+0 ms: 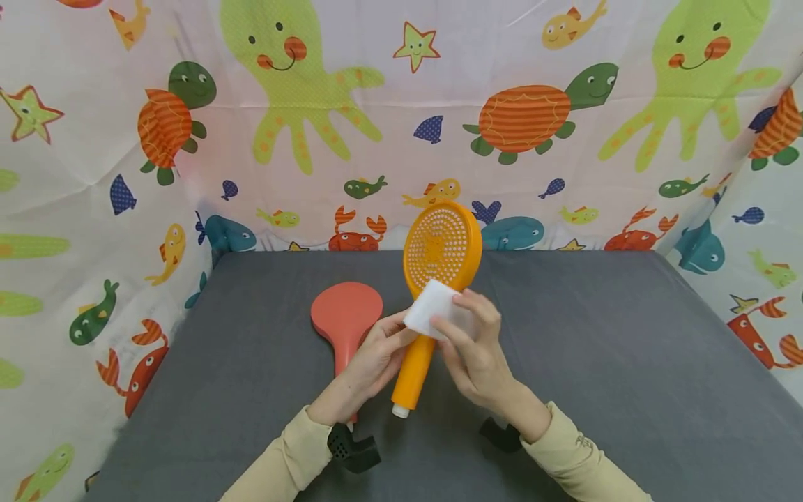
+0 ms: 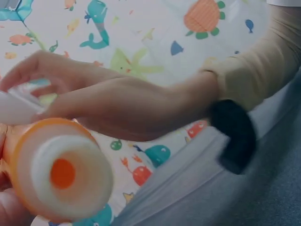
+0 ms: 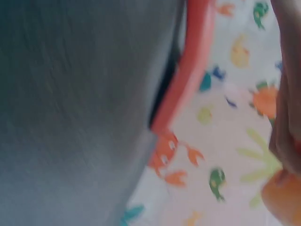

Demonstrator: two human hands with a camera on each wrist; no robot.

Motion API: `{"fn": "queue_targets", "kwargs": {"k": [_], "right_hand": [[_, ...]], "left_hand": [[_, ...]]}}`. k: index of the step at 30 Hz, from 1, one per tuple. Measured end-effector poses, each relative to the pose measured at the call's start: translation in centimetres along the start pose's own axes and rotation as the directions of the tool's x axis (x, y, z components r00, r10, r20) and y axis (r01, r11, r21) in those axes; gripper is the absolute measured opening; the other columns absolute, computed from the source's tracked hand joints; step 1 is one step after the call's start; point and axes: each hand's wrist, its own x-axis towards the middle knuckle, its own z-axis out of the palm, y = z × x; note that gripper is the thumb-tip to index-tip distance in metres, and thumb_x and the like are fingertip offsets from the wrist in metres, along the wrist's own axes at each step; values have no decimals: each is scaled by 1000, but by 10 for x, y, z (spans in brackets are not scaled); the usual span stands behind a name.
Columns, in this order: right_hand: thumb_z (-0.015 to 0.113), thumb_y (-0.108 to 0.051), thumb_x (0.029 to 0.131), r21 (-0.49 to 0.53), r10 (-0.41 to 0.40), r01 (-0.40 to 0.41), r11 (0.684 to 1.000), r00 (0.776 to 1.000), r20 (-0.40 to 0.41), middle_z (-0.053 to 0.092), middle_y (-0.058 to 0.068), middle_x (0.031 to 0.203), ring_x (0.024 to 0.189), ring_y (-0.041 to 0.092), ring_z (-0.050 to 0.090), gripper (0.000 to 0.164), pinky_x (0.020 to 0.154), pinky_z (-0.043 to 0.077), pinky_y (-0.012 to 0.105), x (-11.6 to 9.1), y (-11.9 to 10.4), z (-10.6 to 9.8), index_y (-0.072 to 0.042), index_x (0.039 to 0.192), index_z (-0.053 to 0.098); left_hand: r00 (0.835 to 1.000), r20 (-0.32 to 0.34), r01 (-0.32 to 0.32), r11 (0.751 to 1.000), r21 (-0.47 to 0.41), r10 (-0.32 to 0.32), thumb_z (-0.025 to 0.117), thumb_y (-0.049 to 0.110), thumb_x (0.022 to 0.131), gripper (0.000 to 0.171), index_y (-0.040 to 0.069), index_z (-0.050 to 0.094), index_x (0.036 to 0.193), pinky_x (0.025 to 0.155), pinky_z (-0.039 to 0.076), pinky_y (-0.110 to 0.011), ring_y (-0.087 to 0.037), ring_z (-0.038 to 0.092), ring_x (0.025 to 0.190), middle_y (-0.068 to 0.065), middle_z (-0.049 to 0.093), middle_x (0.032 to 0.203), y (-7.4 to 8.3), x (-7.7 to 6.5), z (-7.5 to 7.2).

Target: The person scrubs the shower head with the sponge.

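Note:
An orange shower head [image 1: 442, 244] is held up over the table, its pale perforated face towards the head camera. My left hand [image 1: 376, 355] grips its handle; in the left wrist view some of those fingers [image 2: 10, 207] show at the edge, beside the handle's hollow white end [image 2: 96, 176]. Between the thumb and fingers of my right hand [image 1: 486, 362] is a white sponge [image 1: 429, 307], which overlaps the shower head's neck in the head view. The left wrist view shows the right hand [image 2: 117, 101] pinching the sponge from the far side.
A red shower-head-shaped piece [image 1: 347, 310] lies on the grey tabletop [image 1: 251, 390] just left of the hands, its handle partly behind my left forearm. Patterned cloth [image 1: 389, 139] with sea animals hangs along the back and both sides. Black wrist cameras [image 1: 354, 450] sit under both wrists.

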Motion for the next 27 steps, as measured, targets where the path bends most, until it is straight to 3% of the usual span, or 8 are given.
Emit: {"fn": "queue_targets", "kwargs": {"k": [5, 9, 14, 17, 20, 24, 27], "right_hand": [[49, -16, 96, -22, 190, -192, 981, 979, -68, 24, 26, 133, 120, 45, 29, 27, 93, 36, 44, 11, 12, -8, -3, 119, 47], [51, -19, 96, 30, 261, -260, 965, 965, -12, 22, 27, 136, 119, 43, 31, 32, 89, 37, 43, 8, 10, -11, -3, 122, 45], [47, -21, 96, 96, 173, -188, 977, 974, 144, 29, 26, 131, 115, 40, 34, 31, 93, 34, 41, -5, -7, -7, -5, 122, 49], [44, -18, 94, 147, 54, -91, 985, 969, 240, 33, 26, 129, 116, 39, 35, 31, 99, 32, 40, -14, -21, -5, -5, 121, 52], [42, -15, 92, 192, -108, 49, 980, 946, 307, 37, 27, 128, 117, 40, 34, 32, 102, 30, 44, -20, -31, -6, -6, 121, 53], [41, -14, 90, 206, -247, 184, 961, 907, 342, 40, 26, 127, 117, 41, 36, 34, 98, 32, 48, -22, -29, -7, -9, 122, 53], [41, -13, 90, 154, -235, 196, 968, 925, 299, 41, 27, 125, 116, 42, 37, 33, 99, 30, 49, -20, -18, -7, -9, 120, 54]], "left_hand": [[999, 25, 46, 999, 2, -46, 33, 3, 100, 40, -6, 32, 139, 91, 46, -35, -21, 55, 104, -11, 49, 124, -1, 1, 1], [998, 6, 67, 998, -6, -66, 30, 1, 101, 41, -7, 28, 141, 92, 46, -36, -22, 54, 106, -11, 47, 126, 0, 1, 2], [999, -40, 36, 999, -3, -36, 29, 1, 101, 42, -9, 25, 141, 93, 44, -30, -17, 50, 104, -5, 47, 126, 1, 1, 0], [999, -48, 19, 1000, -17, -20, 35, 5, 100, 44, -7, 26, 142, 88, 46, -26, -15, 54, 100, -6, 51, 121, 2, 0, -2], [999, -38, 34, 998, -45, -36, 37, 9, 100, 43, -4, 31, 140, 84, 49, -27, -16, 58, 94, -8, 57, 114, 2, 1, -3], [998, -32, 48, 997, -59, -50, 36, 9, 100, 40, -2, 35, 139, 84, 50, -28, -18, 59, 92, -8, 60, 112, 0, 1, -4], [999, -38, 23, 999, -30, -25, 44, 12, 99, 43, -4, 36, 138, 83, 50, -27, -17, 59, 93, -7, 59, 113, -3, 1, -4]]}}
